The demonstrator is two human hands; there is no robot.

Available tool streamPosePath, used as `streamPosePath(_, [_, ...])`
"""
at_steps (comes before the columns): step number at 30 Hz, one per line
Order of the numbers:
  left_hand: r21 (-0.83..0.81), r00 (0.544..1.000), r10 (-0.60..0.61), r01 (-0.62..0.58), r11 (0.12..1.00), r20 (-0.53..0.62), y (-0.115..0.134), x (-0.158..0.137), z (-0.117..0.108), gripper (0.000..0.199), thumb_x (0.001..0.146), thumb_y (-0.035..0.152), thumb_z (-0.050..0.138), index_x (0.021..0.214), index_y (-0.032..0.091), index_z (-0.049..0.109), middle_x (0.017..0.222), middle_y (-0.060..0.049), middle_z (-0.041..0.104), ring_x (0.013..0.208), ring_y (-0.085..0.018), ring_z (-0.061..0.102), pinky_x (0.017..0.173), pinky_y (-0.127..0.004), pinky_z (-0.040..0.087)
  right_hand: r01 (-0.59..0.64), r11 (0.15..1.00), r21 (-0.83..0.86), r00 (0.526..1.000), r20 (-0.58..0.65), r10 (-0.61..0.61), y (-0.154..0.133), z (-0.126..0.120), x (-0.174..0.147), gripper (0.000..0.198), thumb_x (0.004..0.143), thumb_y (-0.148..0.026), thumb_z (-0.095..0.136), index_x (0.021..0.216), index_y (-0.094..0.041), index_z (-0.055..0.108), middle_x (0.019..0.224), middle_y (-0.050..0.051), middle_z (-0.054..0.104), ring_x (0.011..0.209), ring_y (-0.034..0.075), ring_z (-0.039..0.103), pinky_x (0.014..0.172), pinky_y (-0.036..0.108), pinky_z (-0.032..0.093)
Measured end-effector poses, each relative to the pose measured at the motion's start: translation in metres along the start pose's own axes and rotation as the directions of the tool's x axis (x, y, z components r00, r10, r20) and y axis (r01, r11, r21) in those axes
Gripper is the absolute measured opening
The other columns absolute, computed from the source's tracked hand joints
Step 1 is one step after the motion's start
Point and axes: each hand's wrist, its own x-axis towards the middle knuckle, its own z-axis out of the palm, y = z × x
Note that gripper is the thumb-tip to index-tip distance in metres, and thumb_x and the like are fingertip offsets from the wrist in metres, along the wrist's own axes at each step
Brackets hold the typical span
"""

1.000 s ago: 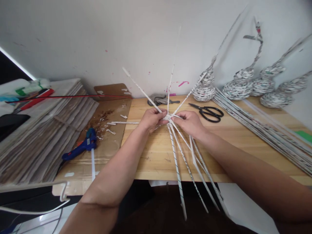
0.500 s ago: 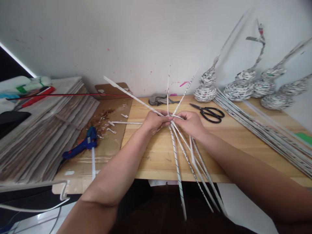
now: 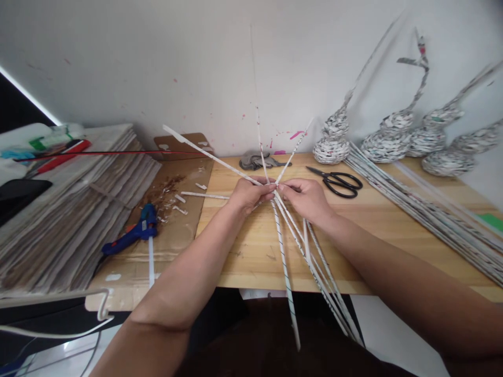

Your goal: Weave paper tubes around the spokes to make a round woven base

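1. Location of crossed paper rods (image 3: pixel 279 228): over the middle of the tabletop (image 3: pixel 251 267), directly between left hand (image 3: pixel 251 195) and right hand (image 3: pixel 305 198).
2. Key relation: crossing to the right of the left fingertips and to the left of the right fingertips, touching both (neither hand clearly nearer).
3. Left grip: thumb and fingers pinched on the crossing, with no visible gap.
4. Right grip: thumb and fingertips pinched at the right side of the same crossing (exact rod beneath hidden).
5. Long axes: fanning outward from the crossing. Directions: upper left, nearly straight up, upper right, and leftward past the left wrist. Dark-striped rod (image 3: pixel 288 288): running toward the wearer, past the near edge of the tabletop. Remaining rods: slanting to the lower right, below the right hand.
6. Rod count by direction: three above the hands, one at left, one dark-striped below; several at lower right, overlapping, exact number unclear.
7. Count of surrounding items: four bulbous woven pieces (image 3: pixel 385 145), one pair of scissors (image 3: pixel 327 176), one grey cloth-like bundle (image 3: pixel 255 161), one glue gun (image 3: pixel 143 228), one paper stack (image 3: pixel 70 225). Loose rods (image 3: pixel 416 207) at right: too tightly packed for counting.
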Motion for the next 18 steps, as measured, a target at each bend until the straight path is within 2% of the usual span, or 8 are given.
streamPosePath(3, [0.008, 1.0, 0.002, -0.002, 1.0, -0.009, -0.0014, 0.0006, -0.0001, 0.013, 0.067, 0.0, 0.075, 0.077, 0.008, 0.073, 0.067, -0.004, 0.069, 0.056, -0.008, 0.064, 0.057, -0.017, 0.055, -0.014, 1.0, 0.005, 1.0, -0.012, 0.014, -0.0026, -0.0009, -0.0004, 0.019, 0.081, -0.033, 0.062, 0.081, -0.019, 0.075, 0.071, 0.003, 0.072, 0.066, 0.018, 0.066, 0.065, 0.03, 0.05])
streamPosePath(7, [0.014, 1.0, -0.005, 0.005, 1.0, -0.005, -0.0023, 0.0015, -0.0008, 0.014, 0.066, 0.0, 0.077, 0.077, 0.008, 0.073, 0.069, -0.005, 0.07, 0.058, -0.009, 0.064, 0.06, -0.018, 0.055, -0.012, 0.997, -0.081, 1.0, -0.026, 0.01, -0.0044, -0.0018, -0.0009, 0.015, 0.08, -0.032, 0.063, 0.08, -0.019, 0.071, 0.073, 0.005, 0.072, 0.065, 0.019, 0.066, 0.06, 0.03, 0.049])
streamPosePath(13, [0.013, 1.0, -0.006, 0.006, 1.0, -0.004, -0.0028, 0.003, -0.002, 0.014, 0.066, 0.001, 0.078, 0.077, 0.008, 0.073, 0.069, -0.005, 0.07, 0.058, -0.009, 0.065, 0.059, -0.018, 0.055, 0.001, 0.991, -0.136, 1.0, -0.007, -0.002, -0.0067, -0.0026, -0.003, 0.013, 0.082, -0.034, 0.061, 0.082, -0.022, 0.064, 0.065, 0.002, 0.067, 0.051, 0.015, 0.057, 0.051, 0.028, 0.043])
streamPosePath(18, [-0.017, 0.999, -0.017, 0.017, 1.0, -0.027, -0.0013, 0.0025, -0.0025, 0.013, 0.066, -0.001, 0.076, 0.075, 0.008, 0.072, 0.068, -0.004, 0.069, 0.061, -0.01, 0.065, 0.059, -0.017, 0.055, 0.065, 0.989, -0.131, 0.998, 0.001, -0.065, -0.0055, -0.0022, -0.0058, 0.011, 0.083, -0.034, 0.06, 0.082, -0.023, 0.06, 0.066, 0.001, 0.067, 0.054, 0.016, 0.059, 0.055, 0.029, 0.045])
